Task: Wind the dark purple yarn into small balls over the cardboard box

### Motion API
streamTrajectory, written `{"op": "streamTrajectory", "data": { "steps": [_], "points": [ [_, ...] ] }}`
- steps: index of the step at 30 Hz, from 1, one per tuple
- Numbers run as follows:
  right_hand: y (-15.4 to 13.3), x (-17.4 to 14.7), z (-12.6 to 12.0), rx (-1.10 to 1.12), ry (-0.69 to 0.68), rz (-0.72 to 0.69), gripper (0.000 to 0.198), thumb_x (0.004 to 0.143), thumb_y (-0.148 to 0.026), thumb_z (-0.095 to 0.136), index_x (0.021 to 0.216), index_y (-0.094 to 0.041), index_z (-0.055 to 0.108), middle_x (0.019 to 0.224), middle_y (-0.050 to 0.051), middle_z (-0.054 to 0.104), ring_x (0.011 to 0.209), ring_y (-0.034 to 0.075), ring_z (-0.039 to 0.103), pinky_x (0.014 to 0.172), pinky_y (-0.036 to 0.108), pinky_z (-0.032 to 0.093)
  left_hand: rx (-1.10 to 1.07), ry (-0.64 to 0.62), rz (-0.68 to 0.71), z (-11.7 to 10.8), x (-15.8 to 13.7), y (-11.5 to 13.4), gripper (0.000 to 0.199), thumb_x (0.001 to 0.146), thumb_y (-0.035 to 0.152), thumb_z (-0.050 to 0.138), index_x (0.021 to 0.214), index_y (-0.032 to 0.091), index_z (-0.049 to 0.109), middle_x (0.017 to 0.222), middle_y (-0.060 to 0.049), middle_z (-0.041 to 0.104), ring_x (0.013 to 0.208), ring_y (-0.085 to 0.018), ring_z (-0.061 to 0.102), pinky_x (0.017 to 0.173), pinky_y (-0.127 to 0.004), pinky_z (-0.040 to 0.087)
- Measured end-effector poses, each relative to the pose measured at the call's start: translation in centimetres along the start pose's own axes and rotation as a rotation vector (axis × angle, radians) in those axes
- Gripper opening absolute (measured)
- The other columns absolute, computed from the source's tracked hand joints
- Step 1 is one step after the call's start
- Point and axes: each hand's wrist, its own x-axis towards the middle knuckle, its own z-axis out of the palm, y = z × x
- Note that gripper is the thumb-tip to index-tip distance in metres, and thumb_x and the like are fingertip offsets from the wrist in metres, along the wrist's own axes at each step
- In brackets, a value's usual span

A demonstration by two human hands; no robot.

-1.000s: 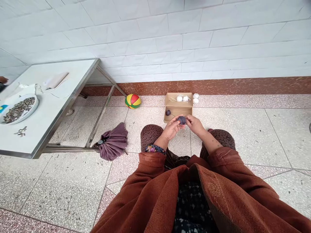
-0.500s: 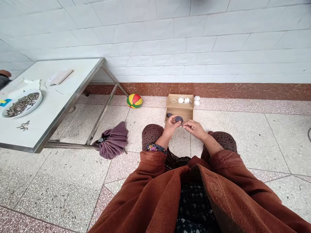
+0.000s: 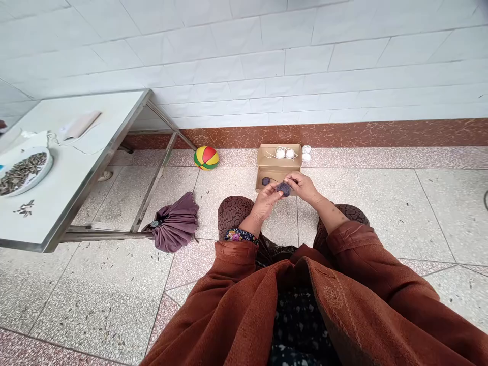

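Observation:
A dark purple-grey ball of yarn is gripped in the fingers of my left hand, in front of the cardboard box. My right hand pinches the yarn strand at the ball's upper right edge, its thumb and forefinger together. A second, smaller dark ball of yarn lies in the left part of the open cardboard box, and a strand runs from it towards my hands. White yarn balls with loose ends rest in the box's raised lid.
More white balls sit right of the lid. A colourful ball lies by the wall, left of the box. A folded purple umbrella leans at the leg of a white table, which bears a bowl of seeds or husks.
My right hand has moved up from beside the yarn ball to its upper edge. The ball has turned and dropped slightly, and the smaller ball in the box shows more fully.

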Motion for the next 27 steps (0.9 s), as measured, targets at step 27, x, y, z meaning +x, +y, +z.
{"op": "streamTrajectory", "data": {
  "steps": [27],
  "points": [
    [-2.5,-2.8,-0.8,0.131,-0.178,-0.025,0.039,0.106,-0.058,0.062,0.095,-0.024,0.078,0.091,0.006,0.077,0.083,0.022,0.07,0.08,0.036,0.056,0.389,0.208,0.039,-0.9,0.7,-0.4,0.044,0.059,0.024,0.095,0.099,0.019,0.076,0.1,-0.003,0.071,0.082,-0.015,0.063,0.083,-0.032,0.05]
  ]
}}
